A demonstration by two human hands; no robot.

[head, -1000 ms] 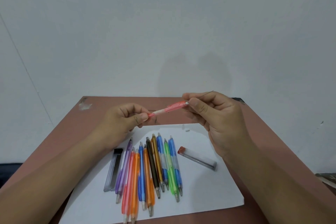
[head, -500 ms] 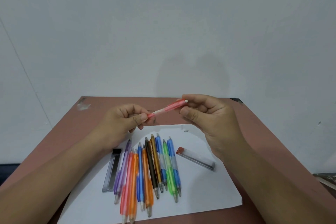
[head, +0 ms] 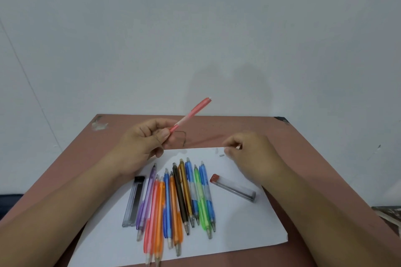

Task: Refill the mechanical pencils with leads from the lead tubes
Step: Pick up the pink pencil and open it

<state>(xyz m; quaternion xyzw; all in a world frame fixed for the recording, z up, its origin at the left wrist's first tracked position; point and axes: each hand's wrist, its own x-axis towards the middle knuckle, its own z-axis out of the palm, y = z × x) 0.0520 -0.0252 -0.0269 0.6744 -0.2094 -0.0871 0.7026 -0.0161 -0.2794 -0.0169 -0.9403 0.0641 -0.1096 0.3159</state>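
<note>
Left hand (head: 141,143) clenched around the tip end of the pink pencil (head: 191,113), thumb and fingers pinching it, held up clear of the table (head: 303,136). Pencil long axis runs diagonal, open back end pointing up and right toward the wall, tip end buried in the grip. Right hand (head: 253,154) sits low at the far edge of the white paper (head: 238,223), fingers curled, fingertips pinched together next to a small white cap (head: 221,155); can't tell if it holds anything. On the paper: row of 10 pencils (head: 180,199) side by side, tips toward the camera; black-capped lead tube (head: 134,200) just left of the row, red-capped lead tube (head: 233,188) to the right, angled, near the right wrist. Both forearms cross the paper's near corners.
</note>
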